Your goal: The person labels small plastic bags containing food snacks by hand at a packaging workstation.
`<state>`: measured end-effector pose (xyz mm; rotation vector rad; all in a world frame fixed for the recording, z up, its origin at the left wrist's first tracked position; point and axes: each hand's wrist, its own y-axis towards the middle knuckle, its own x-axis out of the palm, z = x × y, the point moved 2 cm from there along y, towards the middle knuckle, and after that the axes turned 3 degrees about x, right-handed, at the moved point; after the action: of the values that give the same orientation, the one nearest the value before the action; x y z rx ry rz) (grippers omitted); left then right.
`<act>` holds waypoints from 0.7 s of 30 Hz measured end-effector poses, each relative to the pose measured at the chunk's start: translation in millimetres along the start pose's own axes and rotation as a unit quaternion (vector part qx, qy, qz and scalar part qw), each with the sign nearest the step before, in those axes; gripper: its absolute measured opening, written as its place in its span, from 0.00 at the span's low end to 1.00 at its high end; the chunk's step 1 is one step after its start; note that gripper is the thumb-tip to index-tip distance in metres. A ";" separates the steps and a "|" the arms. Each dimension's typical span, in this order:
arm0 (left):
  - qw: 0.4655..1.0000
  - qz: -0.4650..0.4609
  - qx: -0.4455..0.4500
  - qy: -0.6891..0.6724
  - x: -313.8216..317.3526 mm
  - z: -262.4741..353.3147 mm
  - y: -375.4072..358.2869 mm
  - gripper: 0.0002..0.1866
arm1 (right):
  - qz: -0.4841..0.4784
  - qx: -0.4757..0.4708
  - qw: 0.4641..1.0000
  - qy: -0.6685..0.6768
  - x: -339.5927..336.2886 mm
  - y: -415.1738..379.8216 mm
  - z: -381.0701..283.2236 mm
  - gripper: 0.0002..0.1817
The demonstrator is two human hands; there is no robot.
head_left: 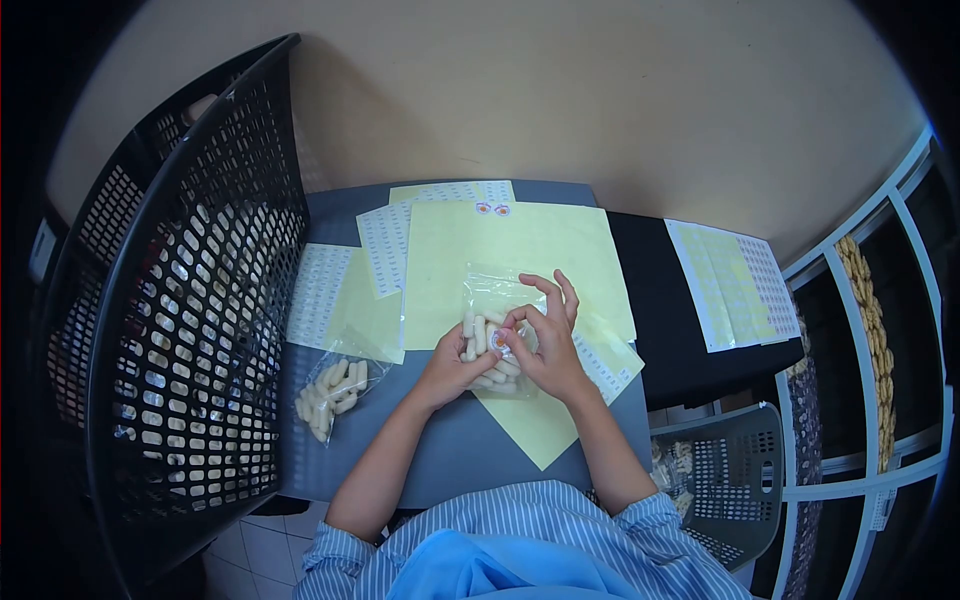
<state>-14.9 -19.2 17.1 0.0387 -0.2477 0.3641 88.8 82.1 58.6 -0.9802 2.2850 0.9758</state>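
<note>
A clear plastic bag of white, finger-shaped pieces lies over the yellow sheet in front of me. My left hand grips its left side, thumb across the front. My right hand pinches at a round sticker with an orange centre on the bag's front, thumb and index finger at its edge and the other fingers raised. Two similar stickers sit at the top of the large yellow backing sheet. Another clear bag of the same white pieces rests on the table to the left.
A tall black plastic basket with white contents stands at the left. Printed label sheets overlap on the grey table. More sheets lie on a black surface at right. A grey-green basket and a metal rack stand beyond.
</note>
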 end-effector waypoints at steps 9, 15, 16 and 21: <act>1.000 0.002 0.008 -0.004 -0.1 -3.1 -1.5 0.23 | 0.080 0.138 0.952 0.261 10.4 -1.6 3.9 0.16; 0.999 0.019 0.029 -0.027 -2.1 -4.1 -1.7 0.22 | -0.026 0.172 0.874 0.453 12.6 -0.1 15.4 0.25; 0.999 0.019 0.029 -0.027 -2.3 -0.7 -2.0 0.22 | -0.043 0.153 0.894 0.419 11.5 -0.5 12.6 0.27; 0.998 0.015 -0.026 -0.050 -3.1 -0.5 -2.2 0.19 | -0.073 0.148 0.902 0.399 7.3 -0.7 7.7 0.31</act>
<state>-16.9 -22.3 15.9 0.0019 -0.3569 0.3866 85.7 84.5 48.7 -1.5830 2.8107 0.1227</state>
